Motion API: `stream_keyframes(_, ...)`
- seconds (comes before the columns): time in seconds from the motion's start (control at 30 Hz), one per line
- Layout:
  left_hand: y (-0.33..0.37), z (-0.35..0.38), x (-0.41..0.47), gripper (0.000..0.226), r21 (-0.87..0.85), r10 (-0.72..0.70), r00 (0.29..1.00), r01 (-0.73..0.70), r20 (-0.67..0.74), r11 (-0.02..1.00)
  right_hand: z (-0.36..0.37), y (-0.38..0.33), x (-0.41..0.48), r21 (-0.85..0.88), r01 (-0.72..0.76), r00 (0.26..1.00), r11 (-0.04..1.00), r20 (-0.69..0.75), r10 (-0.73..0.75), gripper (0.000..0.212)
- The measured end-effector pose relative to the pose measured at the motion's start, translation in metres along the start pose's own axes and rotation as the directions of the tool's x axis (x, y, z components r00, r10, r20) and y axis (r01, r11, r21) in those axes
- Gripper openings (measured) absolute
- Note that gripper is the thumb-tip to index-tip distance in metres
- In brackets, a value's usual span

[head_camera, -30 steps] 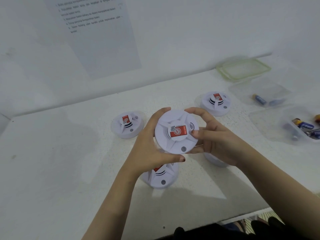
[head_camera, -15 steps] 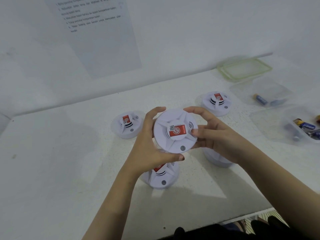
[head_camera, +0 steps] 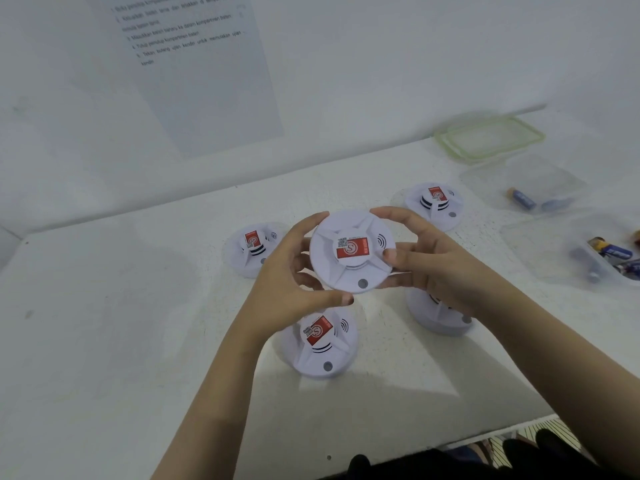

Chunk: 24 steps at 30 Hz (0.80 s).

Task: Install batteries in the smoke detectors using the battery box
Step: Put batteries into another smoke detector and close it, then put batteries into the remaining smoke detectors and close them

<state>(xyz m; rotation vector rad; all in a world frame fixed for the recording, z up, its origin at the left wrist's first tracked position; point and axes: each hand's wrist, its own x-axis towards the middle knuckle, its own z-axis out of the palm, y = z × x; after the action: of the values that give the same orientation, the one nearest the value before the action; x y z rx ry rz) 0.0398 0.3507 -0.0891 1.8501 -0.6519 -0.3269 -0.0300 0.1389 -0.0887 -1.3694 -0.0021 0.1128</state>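
Note:
A round white smoke detector (head_camera: 351,252) with a red label is held above the table, face up. My left hand (head_camera: 294,282) grips its left rim and my right hand (head_camera: 429,258) grips its right rim. Other white detectors stand on the table: one at the back left (head_camera: 254,249), one at the front (head_camera: 320,344), one at the back right (head_camera: 434,204), and one partly hidden under my right hand (head_camera: 438,315). A clear battery box (head_camera: 568,251) at the right edge holds several batteries (head_camera: 611,251).
A second clear box (head_camera: 519,181) with a blue battery (head_camera: 523,199) sits behind the first. A green-rimmed lid (head_camera: 488,138) lies by the wall. A printed instruction sheet (head_camera: 204,67) hangs on the wall. The table's front edge (head_camera: 485,434) runs at the lower right.
The held detector has shifted slightly up and to the left between my hands. Both hands keep their grip on its rim.

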Motion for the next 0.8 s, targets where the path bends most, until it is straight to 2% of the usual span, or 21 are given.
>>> stream_keyframes(0.1,0.001,-0.003,0.011,0.097,-0.030,-0.049,0.999,0.048,-0.012,0.998,-0.004,-0.008,0.010,-0.044,-0.029,0.999,0.999,-0.028,0.027,0.054)
stream_keyframes(0.23,-0.002,-0.005,0.036,0.091,0.027,-0.108,0.993,0.109,-0.039,0.994,-0.014,-0.022,0.029,-0.266,-0.119,0.993,0.957,-0.040,0.112,0.051)
stream_keyframes(0.4,-0.012,-0.002,0.068,0.081,0.274,-0.083,0.996,0.087,-0.023,0.958,-0.029,-0.019,0.060,-0.379,-0.231,0.971,0.896,-0.154,0.185,0.045)
stream_keyframes(0.57,-0.020,0.006,0.086,0.084,0.573,-0.055,0.998,0.045,0.000,0.818,-0.035,-0.007,0.077,-0.494,-0.363,0.923,0.790,-0.309,0.231,0.033)
stream_keyframes(0.67,-0.026,0.010,0.088,0.083,0.663,-0.068,0.998,0.040,0.017,0.747,-0.033,0.001,0.077,-0.571,-0.366,0.917,0.734,-0.355,0.181,0.036)
stream_keyframes(0.8,-0.041,0.011,0.087,0.088,0.680,-0.123,0.992,0.089,0.002,0.727,-0.020,0.001,0.072,-0.751,-0.351,0.923,0.559,-0.379,0.070,0.037)
